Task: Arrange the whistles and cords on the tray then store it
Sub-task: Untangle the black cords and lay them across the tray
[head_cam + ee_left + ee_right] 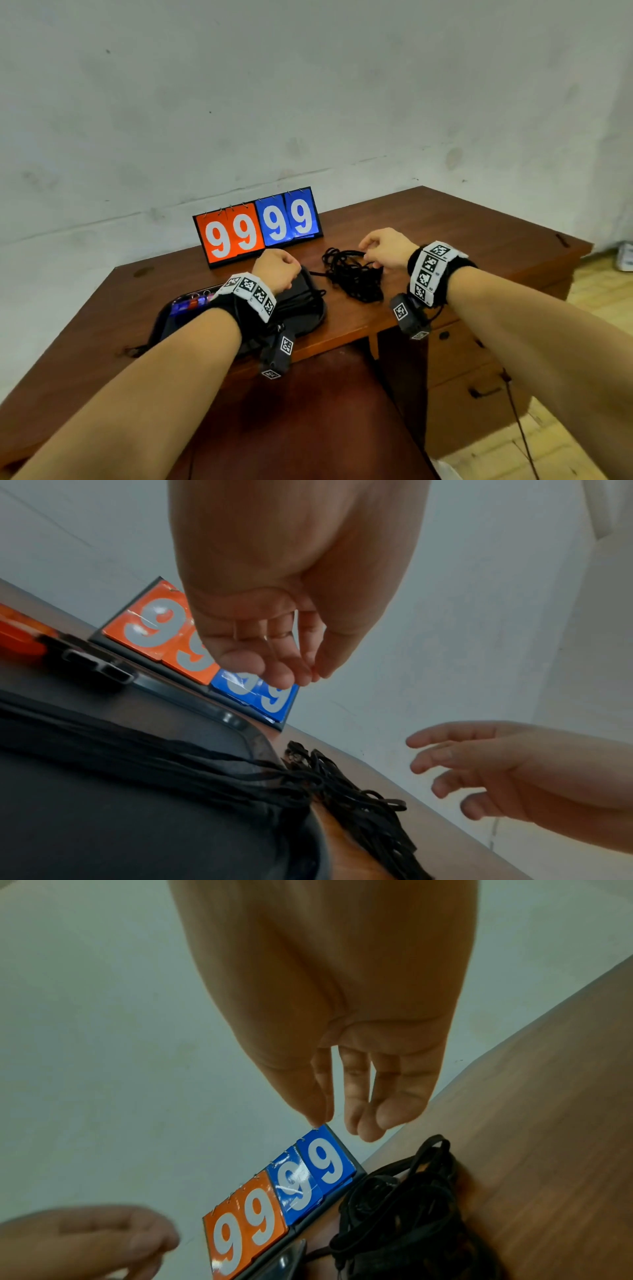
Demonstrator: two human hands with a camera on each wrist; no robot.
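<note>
We see a dark tray (310, 320) on the wooden desk (462, 233), in front of the flip scoreboard (258, 224) that shows 99 in orange and 99 in blue. At the tray's far left edge, in front of the scoreboard's orange half, lies a row of whistles (191, 303), blue and red ones with metal rings. Black cords (171, 761) stretch across the tray's floor and trail over its right rim. Just right of the tray, in front of the scoreboard's blue half, a tangled heap of cords (352, 274) rests on the desk.

Our left hand (275, 270) hovers over the tray's right part. Its fingers (274, 669) are loosely curled with the tips drawn together, and the left wrist view shows nothing between them. Our right hand (387, 248) hangs above the heap, right of the scoreboard; its fingers (369, 1123) droop, relaxed and a little apart, close over the cords. The right wrist view shows a gap between fingertips and heap, so this hand grasps nothing either.
</note>
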